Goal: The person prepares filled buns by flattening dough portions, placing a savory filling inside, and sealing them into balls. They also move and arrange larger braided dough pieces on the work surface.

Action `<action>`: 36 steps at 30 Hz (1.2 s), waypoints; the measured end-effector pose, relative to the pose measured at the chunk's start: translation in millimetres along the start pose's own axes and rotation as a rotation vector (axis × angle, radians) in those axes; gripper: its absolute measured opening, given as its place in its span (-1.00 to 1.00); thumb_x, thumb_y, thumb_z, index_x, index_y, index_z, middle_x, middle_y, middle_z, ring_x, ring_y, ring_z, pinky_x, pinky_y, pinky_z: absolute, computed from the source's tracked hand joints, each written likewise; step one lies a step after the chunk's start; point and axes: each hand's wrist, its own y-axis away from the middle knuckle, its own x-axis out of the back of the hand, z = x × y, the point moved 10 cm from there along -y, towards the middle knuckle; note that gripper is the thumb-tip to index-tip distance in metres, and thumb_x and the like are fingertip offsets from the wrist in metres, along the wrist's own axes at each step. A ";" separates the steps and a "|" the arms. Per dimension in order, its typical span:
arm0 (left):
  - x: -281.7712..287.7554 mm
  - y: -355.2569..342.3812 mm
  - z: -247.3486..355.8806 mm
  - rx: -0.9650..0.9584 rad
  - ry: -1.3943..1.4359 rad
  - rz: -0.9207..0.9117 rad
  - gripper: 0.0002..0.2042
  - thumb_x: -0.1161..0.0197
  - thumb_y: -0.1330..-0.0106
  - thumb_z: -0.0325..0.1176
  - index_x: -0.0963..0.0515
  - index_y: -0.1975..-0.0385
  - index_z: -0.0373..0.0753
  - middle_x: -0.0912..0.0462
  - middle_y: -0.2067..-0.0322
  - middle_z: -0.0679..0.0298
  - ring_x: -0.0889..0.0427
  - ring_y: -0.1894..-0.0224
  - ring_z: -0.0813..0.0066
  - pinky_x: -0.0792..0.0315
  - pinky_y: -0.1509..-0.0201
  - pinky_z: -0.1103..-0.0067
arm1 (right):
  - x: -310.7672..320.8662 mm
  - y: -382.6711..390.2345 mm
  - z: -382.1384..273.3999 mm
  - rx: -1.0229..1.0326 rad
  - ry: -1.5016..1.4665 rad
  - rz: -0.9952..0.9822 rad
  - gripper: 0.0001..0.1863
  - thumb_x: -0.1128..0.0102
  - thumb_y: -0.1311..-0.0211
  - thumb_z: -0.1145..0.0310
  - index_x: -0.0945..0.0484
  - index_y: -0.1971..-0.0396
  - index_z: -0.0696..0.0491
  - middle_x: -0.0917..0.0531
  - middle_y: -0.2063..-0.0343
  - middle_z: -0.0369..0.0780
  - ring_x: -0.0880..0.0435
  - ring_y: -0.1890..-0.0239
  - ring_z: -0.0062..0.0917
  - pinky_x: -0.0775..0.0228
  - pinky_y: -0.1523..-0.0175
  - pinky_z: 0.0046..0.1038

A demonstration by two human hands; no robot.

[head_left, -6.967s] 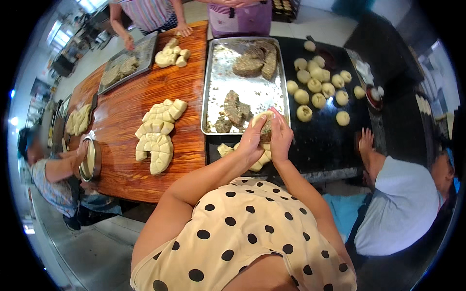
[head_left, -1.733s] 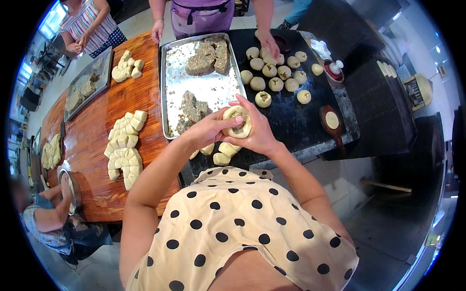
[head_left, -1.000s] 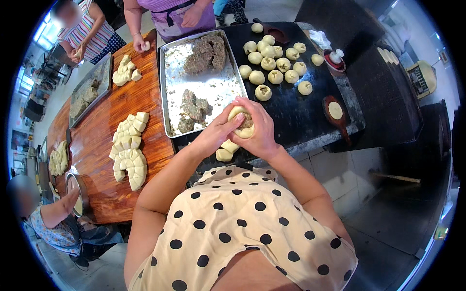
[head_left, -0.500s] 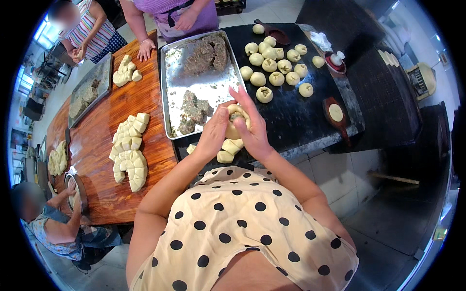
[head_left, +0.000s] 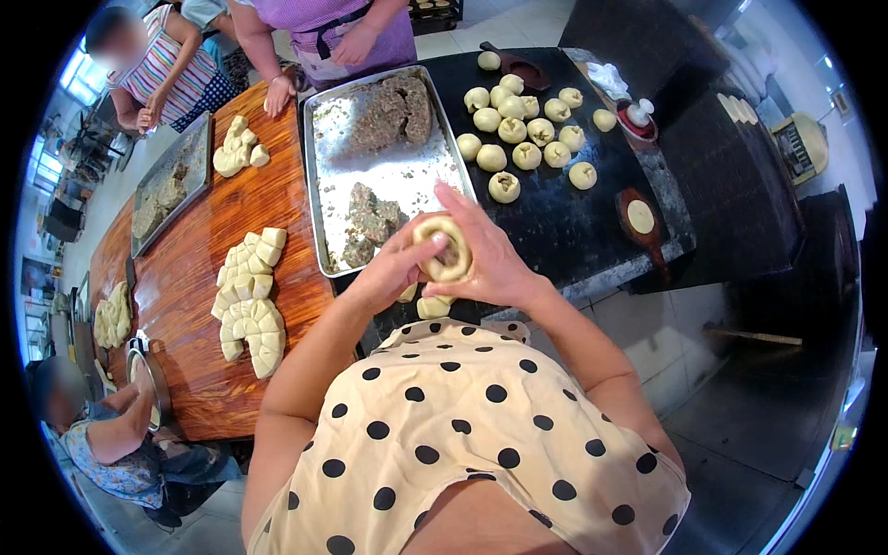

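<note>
Between my two hands I hold a pale dough cup [head_left: 451, 268] with a thick round rim and filling inside its hollow. My left hand [head_left: 393, 268] grips its left side, the thumb pressed into the opening. Around the right side curves my right hand [head_left: 495, 264], fingers pointing up and away from me. Just beyond my hands lies a metal tray [head_left: 326, 185] with a large mound of brownish filling [head_left: 393, 109] and a smaller lump of filling [head_left: 373, 217]. Partly hidden under my hands, a few cut dough pieces [head_left: 433, 306] rest on the dark tabletop.
Several round filled dough balls [head_left: 511, 129] stand on the black surface to the right, near a wooden mould [head_left: 640, 217]. On the wooden table [head_left: 185, 305] are cut dough pieces [head_left: 250, 305] and a second tray [head_left: 171, 190]. Co-workers [head_left: 347, 37] stand around it.
The dough cup has tilted so its opening faces up toward me, and my left thumb now reaches into it. My hands have come slightly nearer. A co-worker at lower left has shifted their arms.
</note>
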 end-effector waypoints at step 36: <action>-29.2 17.2 60.2 -0.300 0.159 -0.039 -0.08 0.46 -0.38 0.43 0.10 -0.49 -0.25 -0.18 -0.38 -0.08 -0.25 -0.38 0.13 -0.16 -0.45 0.31 | 9.5 -5.0 -31.8 0.173 -0.144 0.318 -0.66 -0.44 0.05 0.43 -0.56 0.22 0.09 -0.65 0.12 -0.13 -0.63 0.02 -0.25 -0.42 -0.19 -0.24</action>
